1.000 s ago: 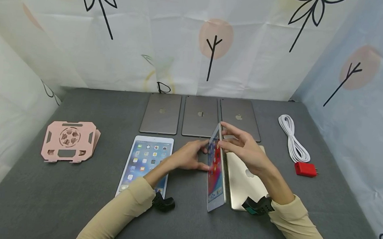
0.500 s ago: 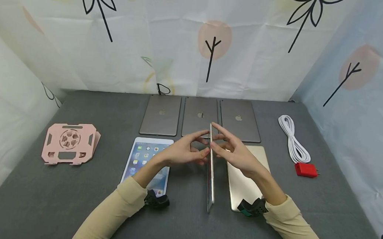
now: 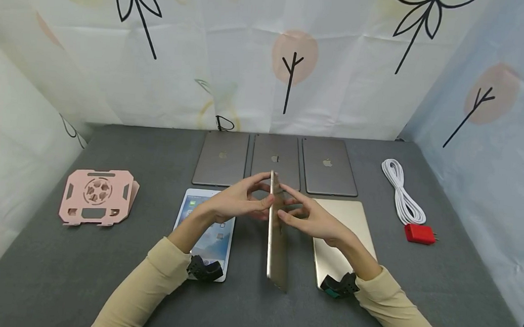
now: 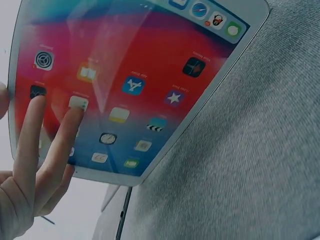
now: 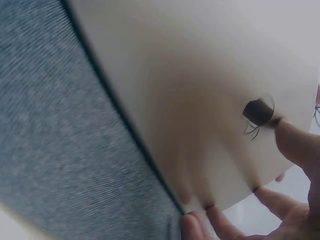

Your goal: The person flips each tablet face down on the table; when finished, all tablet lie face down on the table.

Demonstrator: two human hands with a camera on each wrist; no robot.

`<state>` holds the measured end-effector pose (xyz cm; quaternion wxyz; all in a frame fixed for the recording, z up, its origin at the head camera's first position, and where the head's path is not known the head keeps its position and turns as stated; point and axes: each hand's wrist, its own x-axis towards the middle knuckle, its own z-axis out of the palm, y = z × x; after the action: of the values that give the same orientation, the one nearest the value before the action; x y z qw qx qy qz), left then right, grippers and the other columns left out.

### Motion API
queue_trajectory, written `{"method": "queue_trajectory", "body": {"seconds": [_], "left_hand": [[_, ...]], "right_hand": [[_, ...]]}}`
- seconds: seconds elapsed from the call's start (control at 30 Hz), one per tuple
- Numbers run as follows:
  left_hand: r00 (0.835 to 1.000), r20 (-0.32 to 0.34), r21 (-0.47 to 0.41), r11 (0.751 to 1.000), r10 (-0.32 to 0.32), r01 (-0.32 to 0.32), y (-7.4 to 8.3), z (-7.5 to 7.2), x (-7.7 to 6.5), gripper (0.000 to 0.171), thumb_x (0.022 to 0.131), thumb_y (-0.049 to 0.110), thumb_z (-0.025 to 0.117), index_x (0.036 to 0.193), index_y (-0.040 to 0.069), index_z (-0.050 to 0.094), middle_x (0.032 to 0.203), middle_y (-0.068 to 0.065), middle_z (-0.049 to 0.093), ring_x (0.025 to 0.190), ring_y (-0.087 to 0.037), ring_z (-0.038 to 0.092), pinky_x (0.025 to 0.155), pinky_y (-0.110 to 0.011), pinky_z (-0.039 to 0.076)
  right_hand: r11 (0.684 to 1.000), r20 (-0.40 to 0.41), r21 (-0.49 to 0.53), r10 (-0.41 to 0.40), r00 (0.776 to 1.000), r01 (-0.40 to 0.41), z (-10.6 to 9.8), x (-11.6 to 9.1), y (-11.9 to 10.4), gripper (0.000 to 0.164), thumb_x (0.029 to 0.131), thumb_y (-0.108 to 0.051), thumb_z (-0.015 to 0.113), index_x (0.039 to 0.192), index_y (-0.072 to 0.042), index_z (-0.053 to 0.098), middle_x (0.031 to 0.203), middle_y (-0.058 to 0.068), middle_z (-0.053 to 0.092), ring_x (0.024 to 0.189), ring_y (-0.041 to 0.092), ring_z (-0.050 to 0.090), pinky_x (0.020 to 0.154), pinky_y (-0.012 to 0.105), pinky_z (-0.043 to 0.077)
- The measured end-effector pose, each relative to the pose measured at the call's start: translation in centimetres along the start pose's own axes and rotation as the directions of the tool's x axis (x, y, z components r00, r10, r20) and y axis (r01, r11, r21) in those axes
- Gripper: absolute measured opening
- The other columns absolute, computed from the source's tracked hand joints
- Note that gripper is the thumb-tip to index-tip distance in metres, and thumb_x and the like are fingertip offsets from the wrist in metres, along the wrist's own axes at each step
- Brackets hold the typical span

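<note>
A tablet (image 3: pixel 277 235) stands on edge between the two hands, its gold back toward the right and its lit screen (image 4: pixel 135 85) toward the left. The left hand (image 3: pixel 240 200) holds its far part, with fingers on the screen and the thumb at the upper edge. On the back, the right hand (image 3: pixel 319 220) rests its thumb and fingertips, as the right wrist view shows near the dark logo (image 5: pixel 258 111). Under the left forearm lies a white-framed tablet (image 3: pixel 220 241), screen up. Beside the right forearm lies a gold tablet (image 3: pixel 347 215), back up.
Three grey tablets, a left one (image 3: pixel 221 159), a middle one (image 3: pixel 275 157) and a right one (image 3: pixel 329 167), lie in a row at the back. A pink stand (image 3: pixel 97 197) is on the left. At the right are a coiled white cable (image 3: pixel 402 191) and a red charger (image 3: pixel 420 234).
The held tablet has turned from showing its screen to showing its gold back in the head view, and has shifted left. Both hands have moved left with it.
</note>
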<state>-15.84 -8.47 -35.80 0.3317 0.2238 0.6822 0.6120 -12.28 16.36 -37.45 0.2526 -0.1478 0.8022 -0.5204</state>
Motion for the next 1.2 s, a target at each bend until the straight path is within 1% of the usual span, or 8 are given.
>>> {"method": "queue_trajectory", "body": {"seconds": [0.2, 0.3, 0.47, 0.63, 0.7, 0.77, 0.93, 1.2], "left_hand": [[0.998, -0.042, -0.016, 0.999, -0.038, 0.038, -0.3, -0.8, -0.6, 0.085, 0.094, 0.041, 0.073, 0.162, 0.020, 0.026, 0.157, -0.018, 0.038, 0.127, -0.037, 0.062, 0.099, -0.051, 0.056], [0.997, -0.063, -0.027, 0.999, -0.047, 0.045, -0.5, -1.0, -0.9, 0.080, 0.095, 0.025, 0.072, 0.161, 0.018, 0.028, 0.159, -0.019, 0.037, 0.132, -0.040, 0.057, 0.097, -0.051, 0.057], [0.998, -0.057, -0.053, 0.998, -0.037, 0.034, -1.0, -1.7, -1.5, 0.084, 0.090, 0.009, 0.073, 0.161, 0.014, 0.028, 0.162, -0.020, 0.034, 0.112, -0.027, 0.068, 0.085, -0.042, 0.061], [1.000, -0.027, -0.075, 0.997, -0.011, 0.009, -1.7, -2.2, -2.1, 0.089, 0.087, -0.001, 0.072, 0.161, 0.009, 0.024, 0.161, -0.022, 0.035, 0.077, -0.012, 0.068, 0.070, -0.029, 0.058], [1.000, -0.018, -0.073, 0.997, -0.004, 0.002, -1.9, -2.3, -2.2, 0.090, 0.087, -0.003, 0.072, 0.162, 0.008, 0.023, 0.158, -0.023, 0.037, 0.074, -0.011, 0.068, 0.069, -0.029, 0.057], [1.000, -0.020, -0.063, 0.998, -0.010, 0.008, -2.2, -2.4, -2.1, 0.090, 0.087, -0.006, 0.071, 0.161, 0.008, 0.023, 0.153, -0.024, 0.040, 0.081, -0.013, 0.071, 0.071, -0.031, 0.059], [0.999, -0.040, 0.042, 0.999, -0.012, 0.014, -2.8, -2.6, -2.0, 0.089, 0.085, -0.009, 0.075, 0.159, 0.009, 0.027, 0.142, -0.025, 0.044, 0.100, -0.026, 0.074, 0.080, -0.040, 0.062], [0.992, -0.121, 0.258, 0.965, -0.022, 0.052, -3.7, -2.3, -1.5, 0.089, 0.085, 0.000, 0.079, 0.158, 0.006, 0.028, 0.150, -0.026, 0.035, 0.098, -0.021, 0.069, 0.074, -0.032, 0.056]], "right_hand": [[0.999, 0.016, -0.043, 0.032, 0.999, -0.031, 0.3, 0.3, 0.8, 0.082, 0.100, -0.035, 0.067, 0.165, -0.028, 0.018, 0.161, 0.023, 0.030, 0.146, 0.050, 0.038, 0.109, 0.063, 0.044], [0.998, 0.010, -0.062, 0.021, 1.000, -0.021, 0.4, 0.3, 1.0, 0.082, 0.099, -0.034, 0.068, 0.165, -0.026, 0.020, 0.161, 0.025, 0.027, 0.146, 0.051, 0.036, 0.110, 0.062, 0.043], [0.992, -0.044, -0.125, 0.024, 0.999, -0.029, 0.4, 0.2, 1.3, 0.085, 0.098, -0.033, 0.070, 0.165, -0.017, 0.020, 0.157, 0.027, 0.026, 0.143, 0.050, 0.038, 0.109, 0.057, 0.045], [0.989, -0.121, -0.141, 0.032, 0.992, -0.049, 0.1, 0.0, 1.4, 0.086, 0.097, -0.028, 0.072, 0.162, -0.004, 0.021, 0.138, 0.024, 0.047, 0.122, 0.038, 0.057, 0.089, 0.043, 0.054], [0.993, -0.136, -0.108, 0.031, 0.990, -0.046, -0.1, 0.0, 1.4, 0.085, 0.095, -0.024, 0.074, 0.161, -0.001, 0.025, 0.125, 0.020, 0.051, 0.109, 0.031, 0.060, 0.080, 0.036, 0.052], [0.996, -0.149, -0.079, 0.030, 0.988, -0.042, -0.2, 0.0, 1.5, 0.084, 0.094, -0.022, 0.076, 0.159, 0.000, 0.027, 0.119, 0.018, 0.050, 0.101, 0.026, 0.059, 0.073, 0.033, 0.049], [0.995, -0.221, -0.094, 0.002, 0.975, -0.024, -0.2, -0.1, 1.4, 0.082, 0.090, -0.018, 0.080, 0.155, 0.001, 0.035, 0.112, 0.016, 0.050, 0.091, 0.023, 0.059, 0.068, 0.030, 0.048], [0.978, -0.299, -0.207, -0.052, 0.953, -0.011, -0.5, 0.1, 0.8, 0.080, 0.085, -0.012, 0.084, 0.151, 0.004, 0.041, 0.099, 0.011, 0.053, 0.081, 0.018, 0.057, 0.064, 0.024, 0.045]]}}
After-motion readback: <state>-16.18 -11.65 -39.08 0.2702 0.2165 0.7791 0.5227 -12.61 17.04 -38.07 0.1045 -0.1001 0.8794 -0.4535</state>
